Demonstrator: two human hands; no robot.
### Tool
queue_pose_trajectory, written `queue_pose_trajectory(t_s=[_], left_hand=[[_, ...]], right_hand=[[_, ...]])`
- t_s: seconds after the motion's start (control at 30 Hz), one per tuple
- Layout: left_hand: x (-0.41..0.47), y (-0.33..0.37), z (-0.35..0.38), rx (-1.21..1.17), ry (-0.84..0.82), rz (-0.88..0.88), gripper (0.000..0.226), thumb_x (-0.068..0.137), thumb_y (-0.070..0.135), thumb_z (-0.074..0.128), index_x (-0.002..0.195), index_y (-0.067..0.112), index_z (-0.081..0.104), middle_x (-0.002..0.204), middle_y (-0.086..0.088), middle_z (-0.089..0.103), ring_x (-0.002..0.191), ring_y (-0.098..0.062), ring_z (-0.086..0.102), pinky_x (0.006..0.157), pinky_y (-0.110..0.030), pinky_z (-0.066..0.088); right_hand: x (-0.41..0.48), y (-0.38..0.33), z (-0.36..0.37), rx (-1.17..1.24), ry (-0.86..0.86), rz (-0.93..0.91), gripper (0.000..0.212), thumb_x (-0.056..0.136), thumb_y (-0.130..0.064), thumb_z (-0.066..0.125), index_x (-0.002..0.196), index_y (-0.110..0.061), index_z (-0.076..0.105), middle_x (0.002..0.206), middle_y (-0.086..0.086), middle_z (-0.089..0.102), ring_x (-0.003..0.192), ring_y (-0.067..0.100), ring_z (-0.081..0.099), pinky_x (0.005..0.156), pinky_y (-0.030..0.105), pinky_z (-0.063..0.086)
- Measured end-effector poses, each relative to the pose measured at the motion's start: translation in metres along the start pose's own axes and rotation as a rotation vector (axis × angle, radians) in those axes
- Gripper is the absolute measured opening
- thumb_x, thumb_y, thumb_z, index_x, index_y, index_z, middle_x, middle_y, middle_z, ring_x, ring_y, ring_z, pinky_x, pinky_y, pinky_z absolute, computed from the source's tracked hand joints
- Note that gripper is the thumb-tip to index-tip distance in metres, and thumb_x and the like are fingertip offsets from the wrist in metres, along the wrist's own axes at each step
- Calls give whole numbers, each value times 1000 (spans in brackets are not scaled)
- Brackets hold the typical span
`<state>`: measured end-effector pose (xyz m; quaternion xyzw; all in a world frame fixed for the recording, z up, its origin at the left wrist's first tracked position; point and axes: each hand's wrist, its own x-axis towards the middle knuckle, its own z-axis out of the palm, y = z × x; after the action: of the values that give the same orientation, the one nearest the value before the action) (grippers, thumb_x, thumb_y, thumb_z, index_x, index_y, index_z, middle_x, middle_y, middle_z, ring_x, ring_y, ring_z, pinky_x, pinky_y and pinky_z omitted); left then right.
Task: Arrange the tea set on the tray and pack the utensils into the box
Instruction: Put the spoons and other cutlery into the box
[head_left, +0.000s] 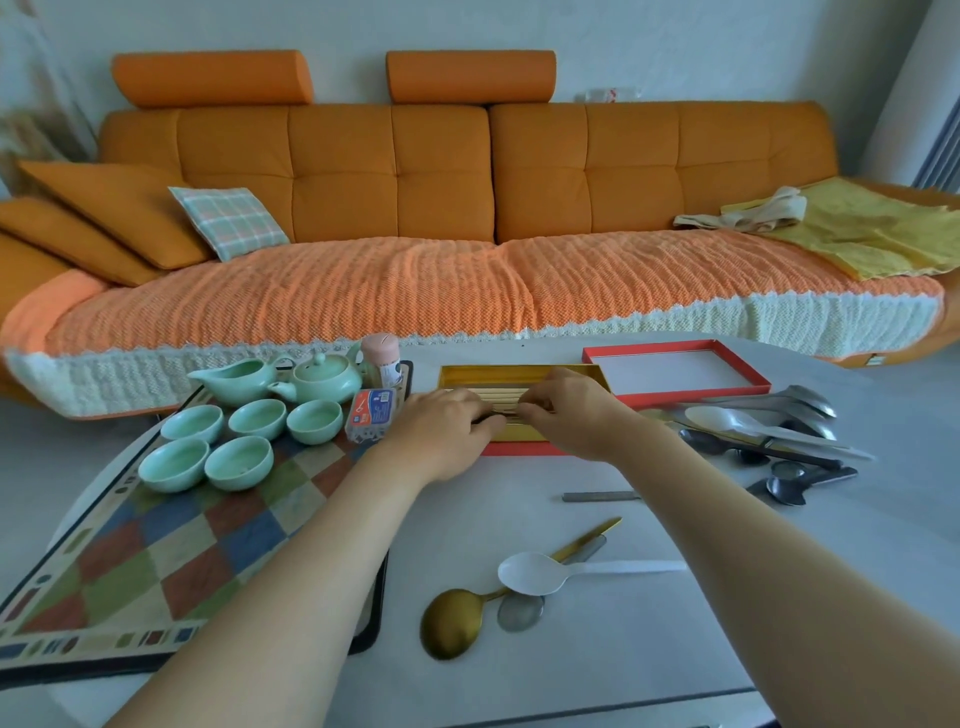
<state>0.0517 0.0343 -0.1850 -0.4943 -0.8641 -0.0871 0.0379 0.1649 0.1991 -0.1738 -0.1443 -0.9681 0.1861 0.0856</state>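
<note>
Nearest the camera, two bare forearms are stretched forward over a pale table (649, 675). Between them, three spoons are laid in a small cluster: a gold spoon (450, 629), a white plastic spoon (535, 571) resting across its handle, and a grey metal spoon (521, 612) partly hidden under both.

Farther out, the left hand (441, 421) and the right hand (576, 410) are brought close together over a gold-lined box (514, 375) with a red edge. Pale chopsticks (506, 401) lying lengthwise in the box are touched by the fingertips of both hands; whether they are gripped or only pressed flat cannot be told, since the fingers are curled over them.

Beyond the box to the right, a red lid (675, 371) is set open side up, touching the box corner. A pile of metal and plastic spoons (769, 421) is heaped just right of the right hand, and a short grey handle (600, 497) is left alone on the table.

On the left, a checked tray (156, 561) with a dark rim is seen. At its far end, five pale green cups (239, 441) are grouped in two rows, with a green teapot (322, 379) and a green pitcher (239, 376) behind them. A small clear box with a printed label (371, 413) is placed just beside the left hand, and a pink-capped jar (382, 358) is stood behind it.
</note>
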Motion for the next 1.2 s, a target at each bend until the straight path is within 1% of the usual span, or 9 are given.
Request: queue_pose_trajectory(t_s=[0.17, 0.27, 0.33, 0.43, 0.57, 0.7, 0.8, 0.93, 1.2], left_hand=[[-2, 5, 0, 12, -36, 7, 54, 98, 61, 22, 135, 35, 52, 144, 8, 51, 133, -18, 42, 113, -44, 19], [-8, 11, -4, 42, -1, 43, 57, 99, 59, 32, 147, 29, 40, 154, 5, 38, 141, -18, 31, 117, -43, 14], [-13, 16, -9, 42, 104, 106, 51, 97, 52, 43, 141, 26, 47, 142, 4, 46, 133, -19, 38, 109, -38, 24], [-25, 29, -20, -63, 250, 207, 24, 92, 40, 58, 110, 25, 61, 108, 8, 55, 106, -16, 50, 86, -29, 33], [-50, 49, -38, -272, 52, 172, 12, 89, 41, 60, 86, 30, 59, 86, 14, 57, 82, -12, 57, 62, -22, 37], [-68, 60, -46, -299, -294, 100, 35, 75, 67, 64, 87, 35, 63, 88, 15, 62, 81, -7, 58, 70, -29, 50], [-76, 63, -45, -254, -432, 92, 46, 64, 73, 70, 92, 37, 62, 92, 16, 61, 84, -6, 59, 74, -32, 53], [-76, 61, -41, -206, -397, 137, 29, 72, 60, 73, 86, 35, 67, 91, 17, 63, 84, -3, 59, 74, -30, 56], [-65, 43, -30, -265, -347, 97, 3, 87, 36, 70, 86, 34, 68, 90, 17, 67, 85, -3, 61, 71, -24, 51]], right_hand=[[-15, -6, -4, -91, -68, -59, 42, 100, -46, 37, 104, -22, 71, 98, -1, 64, 92, 15, 57, 86, 43, 50], [-26, -6, -7, -90, -112, -38, 44, 99, -49, 37, 128, -28, 62, 123, -4, 65, 111, 18, 57, 98, 39, 46], [-34, -5, -11, -68, -42, -76, 44, 98, -44, 46, 138, -28, 56, 138, -5, 57, 126, 18, 50, 107, 38, 39], [-46, -6, -20, -65, 173, -245, 30, 89, -25, 63, 118, -23, 70, 119, -2, 62, 113, 18, 53, 101, 35, 43], [-71, -21, -38, -37, 54, -251, 13, 85, -24, 64, 91, -25, 75, 88, -13, 67, 83, 5, 61, 75, 29, 55], [-96, -27, -41, -10, -345, -110, 15, 78, -44, 76, 87, -32, 74, 82, -18, 69, 80, 1, 62, 72, 22, 50], [-103, -24, -39, 15, -460, -61, 22, 74, -47, 81, 88, -32, 75, 82, -18, 69, 82, 2, 63, 78, 24, 51], [-106, -22, -37, 27, -430, -76, 9, 83, -37, 72, 90, -32, 75, 85, -19, 69, 85, 2, 63, 84, 26, 52], [-104, -24, -37, 16, -448, -61, 29, 76, -50, 79, 95, -30, 73, 89, -17, 67, 90, 5, 61, 81, 25, 50]])
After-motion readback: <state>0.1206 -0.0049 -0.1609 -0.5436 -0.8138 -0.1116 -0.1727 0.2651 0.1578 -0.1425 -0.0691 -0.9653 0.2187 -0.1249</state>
